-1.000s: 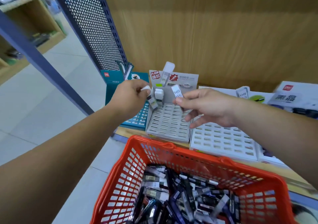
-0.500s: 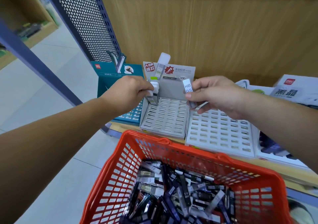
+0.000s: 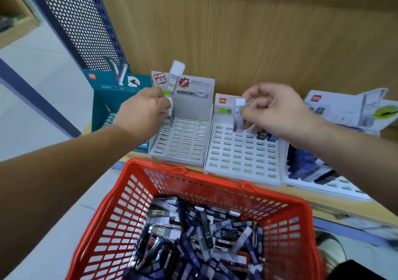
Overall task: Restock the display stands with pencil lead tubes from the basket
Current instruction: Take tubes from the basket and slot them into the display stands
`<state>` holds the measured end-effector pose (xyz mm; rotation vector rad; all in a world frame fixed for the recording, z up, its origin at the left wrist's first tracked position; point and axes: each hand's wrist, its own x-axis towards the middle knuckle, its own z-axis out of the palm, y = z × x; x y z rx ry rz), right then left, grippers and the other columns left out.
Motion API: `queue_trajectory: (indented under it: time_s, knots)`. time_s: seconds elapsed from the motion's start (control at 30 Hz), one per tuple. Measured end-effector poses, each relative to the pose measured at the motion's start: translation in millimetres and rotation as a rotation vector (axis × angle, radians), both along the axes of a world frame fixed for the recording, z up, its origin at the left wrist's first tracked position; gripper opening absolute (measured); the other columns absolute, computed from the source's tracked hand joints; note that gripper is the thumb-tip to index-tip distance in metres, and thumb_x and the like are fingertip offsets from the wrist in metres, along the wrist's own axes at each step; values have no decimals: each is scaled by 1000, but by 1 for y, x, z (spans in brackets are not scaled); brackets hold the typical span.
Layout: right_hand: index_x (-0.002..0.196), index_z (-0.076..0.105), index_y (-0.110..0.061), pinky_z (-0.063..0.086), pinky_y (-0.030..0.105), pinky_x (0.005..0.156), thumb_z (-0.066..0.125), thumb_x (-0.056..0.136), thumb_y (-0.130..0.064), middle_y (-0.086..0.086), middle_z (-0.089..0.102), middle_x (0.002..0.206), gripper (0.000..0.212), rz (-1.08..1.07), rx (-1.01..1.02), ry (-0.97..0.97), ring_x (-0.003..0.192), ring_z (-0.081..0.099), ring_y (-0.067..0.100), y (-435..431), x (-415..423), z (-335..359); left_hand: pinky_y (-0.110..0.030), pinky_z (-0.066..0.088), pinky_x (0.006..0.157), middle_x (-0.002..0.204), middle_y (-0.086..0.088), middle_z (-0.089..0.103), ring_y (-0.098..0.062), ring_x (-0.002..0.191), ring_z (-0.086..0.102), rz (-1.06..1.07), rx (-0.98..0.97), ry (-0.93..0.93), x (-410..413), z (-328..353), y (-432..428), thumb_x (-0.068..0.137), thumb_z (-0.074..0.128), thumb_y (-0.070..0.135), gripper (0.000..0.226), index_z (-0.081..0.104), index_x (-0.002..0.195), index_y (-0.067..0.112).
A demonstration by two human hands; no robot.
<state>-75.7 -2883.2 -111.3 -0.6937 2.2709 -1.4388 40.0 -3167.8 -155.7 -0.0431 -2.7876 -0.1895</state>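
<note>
Fingers (image 3: 258, 93) pinch lead tubes (image 3: 239, 116): left hand (image 3: 142, 111) at grey stand's (image 3: 183, 148) back-left corner, right hand (image 3: 277, 109) over white stand's (image 3: 241, 161) back edge

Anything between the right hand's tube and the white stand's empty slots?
Nothing visible. The right hand pinches the tube above the back rows of the white stand, open slots beneath; a few dark tubes already slotted sit to its right, under the hand.

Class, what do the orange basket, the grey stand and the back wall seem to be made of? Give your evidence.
Basket: moulded plastic, slightly glossy; slotted lattice walls. Grey stand: probably printed cardboard, matt; flat folded panels. Back wall: wood-grain panel, perhaps laminate; streaked grain.
</note>
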Motion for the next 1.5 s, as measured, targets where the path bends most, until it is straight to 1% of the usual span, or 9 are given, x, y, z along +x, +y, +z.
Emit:
queue_trajectory:
  time_s: [0.13,0.23,0.43,0.63,0.87,1.2,1.33,1.43,1.5]
  knots:
    - [87,69,-12,58,37,65,75,87,-7,6,71,77,7,-78,33,149,60,62,15,23,-3,-11,-44,57,66,104,-8,62,-34,90,64,51,61,5,5,4,41,91,61,18,17,74,99,11]
    - [91,69,-9,51,18,66,75,85,-3,-3,66,79,10,-75,72,210,59,54,-1,35,-6,-24,-40,57,80,111,0,64,-24,95,66,-44,216,-199,2,2,91,94,60,30,24,75,110,20]
    - [86,69,-26,55,26,71,77,83,-11,-6,69,80,17,-80,216,331,65,60,3,44,-17,-39,-39,40,109,138,5,62,-21,129,50,-53,167,-356,-2,-41,139,99,62,40,37,69,132,23]
    - [76,67,-31,58,27,77,76,85,-11,-17,67,78,23,-94,321,376,74,64,0,41,-27,-52,-51,51,99,133,-5,67,-30,121,61,-69,186,-325,9,-58,131,93,59,41,38,78,119,20]
    - [83,74,-21,48,15,63,71,85,-8,-19,62,70,13,-38,358,452,63,57,-5,40,-25,-52,-49,52,99,130,-4,67,-28,119,60,-93,225,-259,7,-64,129,92,74,31,29,78,118,20]
    - [92,79,-14,60,37,79,71,90,-10,-3,74,87,9,9,380,437,81,67,15,26,-25,-55,-45,47,105,133,-1,64,-24,123,56,-78,240,-279,6,-60,132,94,72,33,32,75,124,21]
    - [96,76,-16,57,41,76,64,95,-16,1,72,98,12,63,589,602,96,66,25,25,-24,-50,-45,45,108,138,0,61,-23,128,53,-74,236,-314,6,-56,133,97,68,34,34,72,129,22]
    - [101,72,-19,42,33,61,55,101,-32,0,58,111,22,142,900,857,96,61,29,27,-16,-43,-41,37,117,153,1,51,-21,140,45,-64,205,-388,9,-48,135,101,62,34,41,63,141,24]
    - [113,69,-22,36,32,58,49,103,-43,2,50,118,30,166,988,859,97,60,28,30,-5,-39,-39,33,121,160,1,43,-21,146,39,-52,209,-414,15,-40,136,102,60,30,45,57,146,24]
